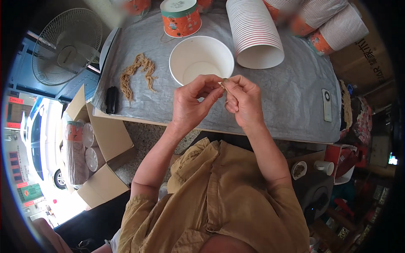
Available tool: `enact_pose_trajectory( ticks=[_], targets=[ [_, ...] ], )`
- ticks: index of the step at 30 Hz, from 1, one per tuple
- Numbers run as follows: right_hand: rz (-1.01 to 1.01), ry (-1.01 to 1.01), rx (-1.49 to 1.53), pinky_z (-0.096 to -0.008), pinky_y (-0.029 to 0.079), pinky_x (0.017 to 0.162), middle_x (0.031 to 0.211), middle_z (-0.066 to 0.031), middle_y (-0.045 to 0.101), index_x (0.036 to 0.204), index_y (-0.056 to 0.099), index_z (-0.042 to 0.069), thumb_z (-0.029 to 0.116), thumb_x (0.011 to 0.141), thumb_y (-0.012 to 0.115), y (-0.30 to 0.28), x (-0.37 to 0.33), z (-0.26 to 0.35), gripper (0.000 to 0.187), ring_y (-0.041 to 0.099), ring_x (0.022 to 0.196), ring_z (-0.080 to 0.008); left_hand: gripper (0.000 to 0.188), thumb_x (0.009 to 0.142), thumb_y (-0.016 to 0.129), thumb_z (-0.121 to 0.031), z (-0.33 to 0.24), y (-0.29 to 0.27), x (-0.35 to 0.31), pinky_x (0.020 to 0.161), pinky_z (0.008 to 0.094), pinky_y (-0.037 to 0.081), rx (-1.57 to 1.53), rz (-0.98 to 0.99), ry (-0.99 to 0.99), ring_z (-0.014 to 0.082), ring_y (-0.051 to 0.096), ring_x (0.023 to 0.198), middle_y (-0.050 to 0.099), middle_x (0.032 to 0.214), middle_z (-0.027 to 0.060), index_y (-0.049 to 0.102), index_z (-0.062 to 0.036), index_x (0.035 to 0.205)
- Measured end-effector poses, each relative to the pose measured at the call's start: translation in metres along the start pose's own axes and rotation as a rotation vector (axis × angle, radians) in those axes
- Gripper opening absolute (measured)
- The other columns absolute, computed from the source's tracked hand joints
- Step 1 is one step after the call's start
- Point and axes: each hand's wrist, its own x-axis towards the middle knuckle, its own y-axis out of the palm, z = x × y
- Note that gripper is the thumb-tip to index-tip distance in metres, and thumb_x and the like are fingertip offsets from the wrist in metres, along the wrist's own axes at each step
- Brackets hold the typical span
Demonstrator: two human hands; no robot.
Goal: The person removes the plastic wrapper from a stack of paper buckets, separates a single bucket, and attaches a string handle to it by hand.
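Note:
My left hand (192, 101) and my right hand (247, 99) meet over the near rim of a white paper bucket (181, 59). Both pinch a small bit of tan cord (222, 85) between their fingertips; most of it is hidden by the fingers. The bucket stands with its mouth towards me, and its inside looks bare. Left of it, a loose bundle of tan cords (133, 74) lies on the grey table cover (156, 105). Behind it stands an orange patterned bucket (182, 25) with a green-rimmed lid and a cord hanging at its side.
A long nested stack of white buckets (255, 36) lies right of the open one, with wrapped stacks (337, 31) at the far right. A black object (111, 100) and a flat pale device (327, 105) rest near the table's sides. An open carton (107, 135) and a fan (67, 48) stand left.

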Motion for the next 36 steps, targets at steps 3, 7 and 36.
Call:
enact_pose_trajectory(
  ticks=[3,7,36],
  targets=[
    [0.0,-0.008,-0.055,-0.0212,0.032,0.039,0.064,0.0025,0.056,0.09,0.066,0.002,0.011,0.096,0.07,0.001,0.0,0.005,0.012,0.041,0.047,-0.0024,0.02,0.088,0.074,0.004,0.0,-0.002,-0.002,0.077,0.0267,0.06,0.044,0.009,0.059,0.0132,0.075,0.087,0.076,0.092,0.0081,0.069,-0.0003,0.107],
    [-0.005,0.024,-0.141,-0.0211,0.03,0.039,0.064,0.0027,0.055,0.09,0.065,0.002,0.012,0.096,0.07,0.001,0.003,0.01,0.013,0.041,0.047,-0.0025,0.013,0.088,0.075,0.002,0.002,-0.005,0.0,0.073,0.0265,0.059,0.136,0.014,0.053,0.013,0.074,0.084,0.075,0.092,0.0071,0.071,0.0003,0.1],
    [-0.018,-0.862,-0.895,-0.0303,0.055,0.066,0.088,-0.0077,0.068,0.096,0.068,0.001,-0.005,0.085,0.075,-0.01,-0.007,-0.013,0.015,0.067,0.076,-0.0173,0.018,0.094,0.074,-0.012,-0.012,-0.018,0.007,0.072,0.0234,0.058,-0.312,0.13,-0.465,0.0123,0.073,0.087,0.076,0.096,0.0076,0.073,-0.0003,0.108]
  ],
)
